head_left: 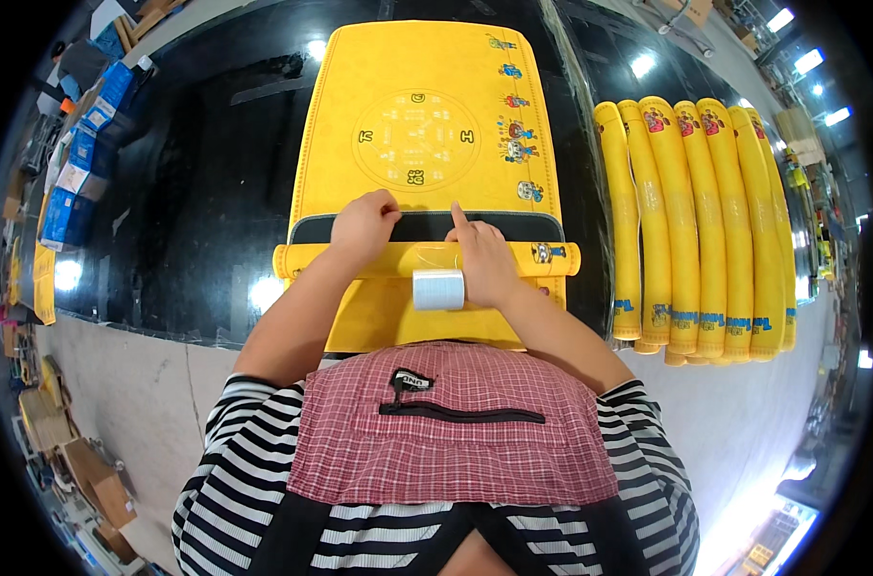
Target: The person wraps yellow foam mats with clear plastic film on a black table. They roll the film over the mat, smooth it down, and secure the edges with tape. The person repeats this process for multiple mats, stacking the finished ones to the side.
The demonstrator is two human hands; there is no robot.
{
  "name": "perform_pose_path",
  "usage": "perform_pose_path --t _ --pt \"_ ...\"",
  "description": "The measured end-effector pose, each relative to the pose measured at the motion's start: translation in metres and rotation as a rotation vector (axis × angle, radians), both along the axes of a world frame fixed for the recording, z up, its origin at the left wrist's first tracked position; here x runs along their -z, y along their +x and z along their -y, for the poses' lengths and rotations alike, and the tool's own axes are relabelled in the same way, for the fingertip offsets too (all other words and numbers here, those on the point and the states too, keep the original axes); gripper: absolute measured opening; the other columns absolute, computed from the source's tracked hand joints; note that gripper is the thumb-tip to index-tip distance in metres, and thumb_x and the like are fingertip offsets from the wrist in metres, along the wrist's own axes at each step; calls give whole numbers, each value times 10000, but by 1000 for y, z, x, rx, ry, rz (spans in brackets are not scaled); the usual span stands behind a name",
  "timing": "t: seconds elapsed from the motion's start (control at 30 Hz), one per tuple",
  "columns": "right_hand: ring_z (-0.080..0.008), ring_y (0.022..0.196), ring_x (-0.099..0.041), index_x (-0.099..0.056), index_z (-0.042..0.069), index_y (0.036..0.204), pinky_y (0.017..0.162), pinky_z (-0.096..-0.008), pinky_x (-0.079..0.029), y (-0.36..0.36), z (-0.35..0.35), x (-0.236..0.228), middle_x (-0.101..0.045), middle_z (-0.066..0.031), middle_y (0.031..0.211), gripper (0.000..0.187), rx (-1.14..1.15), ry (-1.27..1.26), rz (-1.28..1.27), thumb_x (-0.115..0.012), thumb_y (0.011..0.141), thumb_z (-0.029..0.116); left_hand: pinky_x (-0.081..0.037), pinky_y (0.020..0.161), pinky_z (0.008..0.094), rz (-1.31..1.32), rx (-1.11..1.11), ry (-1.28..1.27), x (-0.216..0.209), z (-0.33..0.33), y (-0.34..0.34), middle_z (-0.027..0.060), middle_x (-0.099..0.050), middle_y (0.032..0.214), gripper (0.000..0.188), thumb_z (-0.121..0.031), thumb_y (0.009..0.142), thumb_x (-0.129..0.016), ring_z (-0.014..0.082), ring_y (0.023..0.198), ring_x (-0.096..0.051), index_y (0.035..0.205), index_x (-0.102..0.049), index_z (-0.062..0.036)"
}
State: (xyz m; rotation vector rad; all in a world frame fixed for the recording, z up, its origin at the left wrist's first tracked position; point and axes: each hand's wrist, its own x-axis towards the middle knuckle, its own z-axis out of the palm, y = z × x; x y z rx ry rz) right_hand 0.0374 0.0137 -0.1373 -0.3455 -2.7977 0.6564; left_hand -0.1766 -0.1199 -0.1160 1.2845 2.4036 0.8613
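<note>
Head view. The left hand (363,230) has curled fingers; I cannot tell whether they pinch anything. The right hand (489,261) extends its index finger; its grip on the tape roll (438,290), just bodyward of its fingers, is unclear. The rolled yellow mat (307,258) lies bodyward of both sets of fingertips; the flat yellow mat (427,58) lies beyond. Risks: uneven hand pressure could skew the roll; a loose tape roll could drop.

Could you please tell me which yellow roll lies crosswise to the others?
The yellow roll under the right hand: it runs left to right, whereas the rolls grouped at right point away from the person.
</note>
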Motion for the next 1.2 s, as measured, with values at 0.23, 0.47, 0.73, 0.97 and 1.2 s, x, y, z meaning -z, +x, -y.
perform_pose_path --t 0.23,0.47,0.73,0.97,1.2 --pt "-329 1133 -609 -284 20 1604 1021 -447 -432 -57 -52 -6 -685 -81 1295 954 -18 -85 -142 -779 829 272 -345 1159 545 -573 247 104 11 67 56 184 -546 1470 614 -126 842 -691 379 1355 -515 1428 -535 -34" --pt "-333 1169 -640 -644 100 1325 1081 -503 -437 -53 -46 3 -708 -107 1253 527 -220 -225 -361 -760 842 276 -354 1132 472 -420 220 -284 -11 -27 -11 140 -571 1361 750 -342 793 -792 337 1307 -513 1450 -519 -105" --pt "-342 1177 -650 -686 141 1252 1015 -458 -496 -101 -69 -10 -694 -126 1287 441 -14 -55 -283 -752 847 300 -403 1056 420 -417 377 -329 -24 -72 -63 79 -600 1225 678 -404 724 -864 298 1215 -552 1293 -620 -128" --pt "-310 975 -715 -730 124 1186 845 -366 -566 -173 -143 -8 -755 -138 1092 306 133 -395 11 -738 891 202 -404 1068 428 -594 349 -7 11 -81 -88 89 -599 1286 642 -366 781 -830 305 1219 -549 1312 -587 -100" --pt "-307 994 -720 -729 139 1172 858 -369 -576 -149 -131 0 -753 -117 1076 278 -141 -529 -249 -670 935 272 -440 1038 448 -604 423 38 19 -75 -95 101 -608 1283 599 -319 814 -792 320 1180 -582 1329 -577 -101"
